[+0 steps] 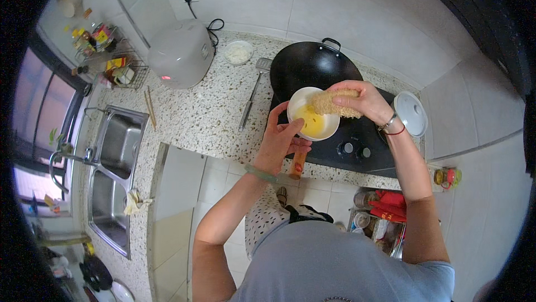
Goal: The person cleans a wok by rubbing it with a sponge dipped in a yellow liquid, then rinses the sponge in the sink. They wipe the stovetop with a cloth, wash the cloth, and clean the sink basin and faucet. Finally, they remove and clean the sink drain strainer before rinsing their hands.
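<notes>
My left hand [283,140] grips the rim of a white bowl [296,98] and tilts it over the near edge of the black wok [304,64]. Yellow liquid like beaten egg [310,125] lies in the bowl, with a few darker spots in it. My right hand [365,101] is closed round a rough, tan, elongated piece [329,102] that I cannot name for sure. Its left end reaches over the bowl's rim, down toward the liquid. The wok's wooden handle [298,165] points toward me below the bowl.
The wok sits on a black stove [363,140], with a white lid [410,113] to its right. A metal spatula [252,96], a small dish of white food [238,52] and a grey rice cooker [181,53] stand left. Farther left are chopsticks [150,109] and a double sink [118,143].
</notes>
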